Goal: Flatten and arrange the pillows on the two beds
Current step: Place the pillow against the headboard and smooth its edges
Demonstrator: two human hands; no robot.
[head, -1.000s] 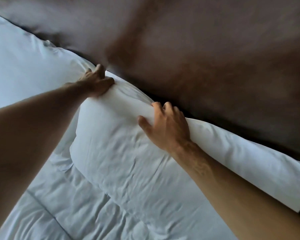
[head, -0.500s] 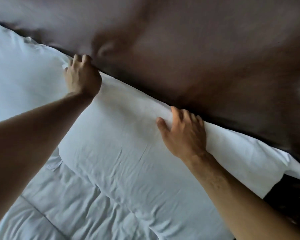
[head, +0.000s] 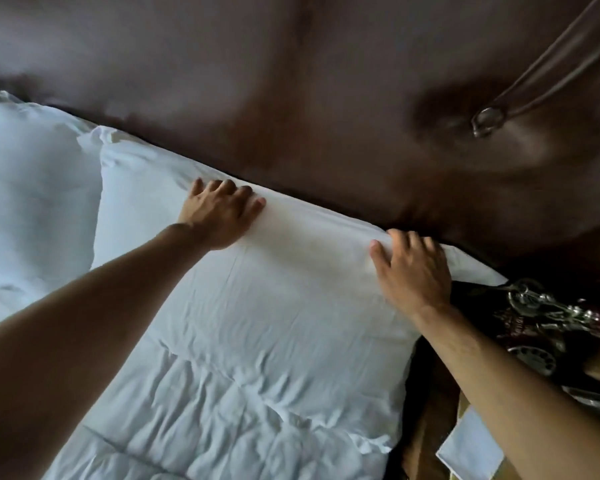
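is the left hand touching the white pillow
Touching: the head view shows the left hand lying palm-down, fingers spread, on the white fabric pillow near its top edge.

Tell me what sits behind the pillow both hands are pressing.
Directly behind the pillow rises a dark brown padded headboard. The left hand and right hand lie along the pillow's far edge. Any gap between pillow and headboard is hidden.

White quilted bed [head: 222,410], two white pillows [head: 274,289] [head: 32,202] lying side by side on it
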